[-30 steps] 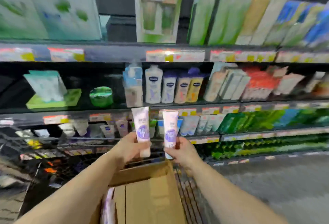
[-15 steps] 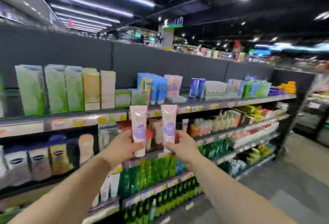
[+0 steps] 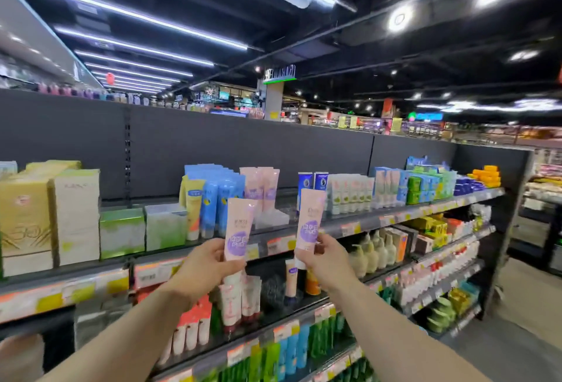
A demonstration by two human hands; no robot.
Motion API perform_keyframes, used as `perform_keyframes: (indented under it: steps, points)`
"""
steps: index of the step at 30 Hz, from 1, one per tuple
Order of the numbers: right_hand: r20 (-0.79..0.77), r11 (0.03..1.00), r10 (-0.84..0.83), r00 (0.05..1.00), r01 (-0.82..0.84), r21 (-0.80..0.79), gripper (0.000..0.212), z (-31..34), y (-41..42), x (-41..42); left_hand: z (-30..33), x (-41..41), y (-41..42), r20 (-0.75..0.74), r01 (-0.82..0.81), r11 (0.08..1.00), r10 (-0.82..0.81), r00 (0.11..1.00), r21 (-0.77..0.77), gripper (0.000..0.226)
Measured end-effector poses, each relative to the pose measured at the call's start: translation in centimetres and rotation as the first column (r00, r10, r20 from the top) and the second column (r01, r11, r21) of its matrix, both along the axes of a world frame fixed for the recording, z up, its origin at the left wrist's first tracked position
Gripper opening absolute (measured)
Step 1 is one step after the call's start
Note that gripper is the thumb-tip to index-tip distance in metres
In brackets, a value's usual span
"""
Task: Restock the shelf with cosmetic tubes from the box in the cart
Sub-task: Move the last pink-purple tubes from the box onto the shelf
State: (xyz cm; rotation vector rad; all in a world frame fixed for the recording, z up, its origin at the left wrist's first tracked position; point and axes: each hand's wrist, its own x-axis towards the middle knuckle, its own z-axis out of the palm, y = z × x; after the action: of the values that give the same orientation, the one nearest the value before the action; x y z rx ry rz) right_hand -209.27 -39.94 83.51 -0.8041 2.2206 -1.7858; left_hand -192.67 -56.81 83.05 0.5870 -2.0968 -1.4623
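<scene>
Now left hand (image 3: 203,269), right hand (image 3: 327,260) fingers each clamp pink tube; purple labels unreadable.

"30" on yellow box (image 3: 26,223)

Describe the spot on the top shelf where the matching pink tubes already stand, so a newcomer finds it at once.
Start at the top shelf below the dark grey back panel. Past the blue tubes and before the two dark blue boxes stand the pink tubes on the shelf. They alone share the pale pink body and purple label of the tubes held in the left hand and right hand.
</scene>
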Motion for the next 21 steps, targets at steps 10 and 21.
perform_keyframes:
  steps: [10,21]
  points:
    - [-0.146,0.993,0.003,0.989,0.013,0.113,0.013,2.1,-9.8,-11.1,1.4,-9.8,-5.0,0.000,-0.055,0.998,0.055,0.999,0.024,0.020]
    - [-0.141,0.996,0.014,0.990,-0.001,0.092,0.036,1.9,-20.7,-16.9,0.9,-14.0,-6.0,0.004,-0.278,0.959,0.278,0.961,0.054,0.019]
